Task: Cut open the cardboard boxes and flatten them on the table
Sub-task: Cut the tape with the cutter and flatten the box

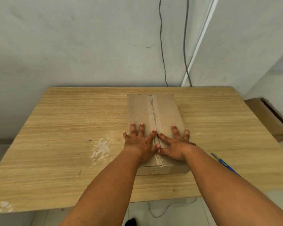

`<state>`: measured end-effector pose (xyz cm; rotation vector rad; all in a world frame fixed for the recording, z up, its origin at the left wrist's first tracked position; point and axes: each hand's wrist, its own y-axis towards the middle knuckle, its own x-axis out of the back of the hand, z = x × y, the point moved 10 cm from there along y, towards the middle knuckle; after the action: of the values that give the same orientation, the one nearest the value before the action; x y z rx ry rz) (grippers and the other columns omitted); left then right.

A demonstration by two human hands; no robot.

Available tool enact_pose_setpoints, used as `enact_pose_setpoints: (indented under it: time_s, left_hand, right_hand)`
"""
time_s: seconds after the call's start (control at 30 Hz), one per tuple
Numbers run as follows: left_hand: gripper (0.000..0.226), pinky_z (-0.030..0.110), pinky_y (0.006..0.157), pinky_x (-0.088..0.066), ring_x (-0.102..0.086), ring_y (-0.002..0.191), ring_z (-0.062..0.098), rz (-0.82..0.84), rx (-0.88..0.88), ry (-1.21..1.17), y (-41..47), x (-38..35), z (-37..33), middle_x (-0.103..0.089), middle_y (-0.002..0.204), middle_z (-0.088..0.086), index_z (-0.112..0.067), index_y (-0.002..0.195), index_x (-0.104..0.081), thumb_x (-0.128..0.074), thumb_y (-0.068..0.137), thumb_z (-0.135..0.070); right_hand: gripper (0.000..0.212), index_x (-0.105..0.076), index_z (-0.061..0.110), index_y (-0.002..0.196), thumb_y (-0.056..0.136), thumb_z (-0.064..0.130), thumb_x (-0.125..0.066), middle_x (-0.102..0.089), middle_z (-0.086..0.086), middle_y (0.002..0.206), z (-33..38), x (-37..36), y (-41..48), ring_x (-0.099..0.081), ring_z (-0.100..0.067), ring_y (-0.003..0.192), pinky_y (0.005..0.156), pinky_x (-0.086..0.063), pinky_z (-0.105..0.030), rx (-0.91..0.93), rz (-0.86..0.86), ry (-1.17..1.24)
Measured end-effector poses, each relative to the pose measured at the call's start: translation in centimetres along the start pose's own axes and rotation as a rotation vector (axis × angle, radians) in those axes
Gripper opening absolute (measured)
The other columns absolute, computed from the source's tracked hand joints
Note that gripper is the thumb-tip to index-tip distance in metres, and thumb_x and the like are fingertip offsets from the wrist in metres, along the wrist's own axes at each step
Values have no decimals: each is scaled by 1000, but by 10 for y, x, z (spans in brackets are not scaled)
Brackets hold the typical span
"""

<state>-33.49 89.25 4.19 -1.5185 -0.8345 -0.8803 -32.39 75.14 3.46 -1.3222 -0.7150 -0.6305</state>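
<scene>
A brown cardboard box (151,111) lies on the wooden table (64,128), right of centre, with a strip of clear tape along the seam on its top. My left hand (141,141) lies flat on the near part of the top, fingers spread, left of the seam. My right hand (176,143) lies flat beside it, right of the seam, fingers spread. The thumbs nearly meet over the tape. A blue-handled cutter (225,163) lies on the table to the right of my right forearm, which hides part of it.
Another cardboard box (268,118) stands on the floor beyond the table's right edge. White paint smears (101,149) mark the tabletop left of the box. Two dark cables (162,46) hang down the wall behind the table.
</scene>
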Motion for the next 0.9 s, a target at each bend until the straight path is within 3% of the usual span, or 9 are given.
enact_pose_setpoints:
  time_s: [0.07, 0.13, 0.2, 0.3, 0.37, 0.43, 0.57, 0.73, 0.9]
  left_hand:
    - [77, 72, 114, 3, 27, 145, 49, 14, 27, 27, 2, 2, -9, 25, 164, 13, -45, 156, 8, -21, 93, -78]
    - [81, 72, 114, 5, 23, 145, 52, 24, 55, 76, 5, 5, -9, 23, 164, 15, -46, 156, 6, -27, 90, -80]
    - [84, 73, 115, 3, 22, 146, 52, 35, 73, 82, 6, 6, -9, 22, 165, 15, -47, 156, 5, -34, 89, -80]
    - [87, 73, 115, 0, 23, 146, 49, 66, 97, 39, 7, 5, -8, 24, 164, 12, -49, 156, 4, -42, 88, -78]
    - [88, 73, 115, -2, 23, 147, 47, 81, 108, 15, 7, 4, -10, 24, 165, 10, -50, 156, 2, -46, 88, -77]
    - [88, 73, 115, -2, 22, 148, 45, 82, 116, -7, 4, 6, -11, 23, 165, 8, -50, 156, -1, -49, 87, -76]
    - [89, 70, 117, -3, 20, 150, 42, 67, 140, -37, -4, 6, -16, 19, 167, 5, -50, 156, -6, -53, 85, -75]
    - [64, 68, 118, -7, 8, 152, 40, 37, 176, -72, -9, 15, -19, 3, 168, 2, -52, 154, -20, -44, 96, -65]
    - [56, 68, 117, -13, -18, 146, 41, -62, 166, -10, -7, 27, -18, -22, 161, 7, -41, 155, -21, -41, 104, -45]
  right_hand:
    - [74, -2, 61, 149, 88, 77, -41, 24, 15, 162, -16, 3, -4, 29, -36, 147, 118, -9, -65, 68, -78, 122]
    - [61, -17, 54, 152, 96, 65, -39, -1, 11, 166, -41, 19, -13, 0, -27, 153, 120, -17, -57, 100, -270, 315]
    - [52, -24, 45, 153, 103, 47, -37, -26, 1, 161, -96, 22, -21, -28, -28, 144, 114, -30, -51, -74, -425, 368]
    - [59, -13, 34, 156, 103, 32, -37, -23, -5, 160, -186, -18, -42, -28, -35, 140, 110, -28, -63, -538, -215, 170]
    - [68, -9, 32, 158, 99, 28, -44, -20, -4, 161, -219, -50, -56, -25, -36, 141, 110, -22, -71, -655, 1, 108]
    - [67, -19, 27, 156, 96, 20, -47, -29, -4, 155, -232, -67, -56, -32, -33, 138, 110, -22, -71, -645, 52, 65]
    - [44, -44, 20, 139, 96, 12, -38, -50, -3, 134, -227, -57, -47, -50, -24, 121, 108, -33, -50, -559, -142, 52]
    - [36, -49, 12, 128, 93, 16, -55, -57, -9, 115, -199, -37, -29, -58, -24, 98, 86, -52, -36, -444, -123, 274]
    - [27, -49, 10, 119, 97, 26, -52, -57, -11, 103, -146, 18, -14, -59, -29, 89, 66, -45, -32, -283, -330, 443]
